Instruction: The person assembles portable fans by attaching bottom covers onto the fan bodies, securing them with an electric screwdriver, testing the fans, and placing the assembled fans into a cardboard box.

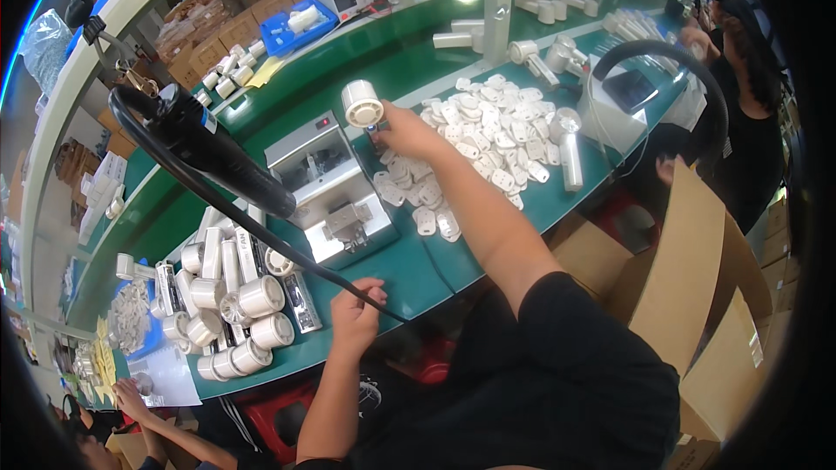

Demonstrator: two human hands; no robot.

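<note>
My right hand (407,132) reaches across the bench and is closed around a white handheld fan (362,106). The fan's round, vented head shows; the part in my fingers is mostly hidden. Just left of it stands a silver metal machine (326,183) with a small red display. Under and beside my right forearm spreads a heap of flat white plastic pieces (501,135). My left hand (355,318) is at the bench's near edge with its fingers curled, close to a black cable (300,263). Whatever lies in those fingers, if anything, cannot be made out.
A black powered screwdriver (218,152) hangs above the bench at left. Several white fans and boxes (235,296) are piled left of the machine. Another fan (569,148) lies right of the heap. Open cardboard boxes (684,270) stand at right. People work on both sides.
</note>
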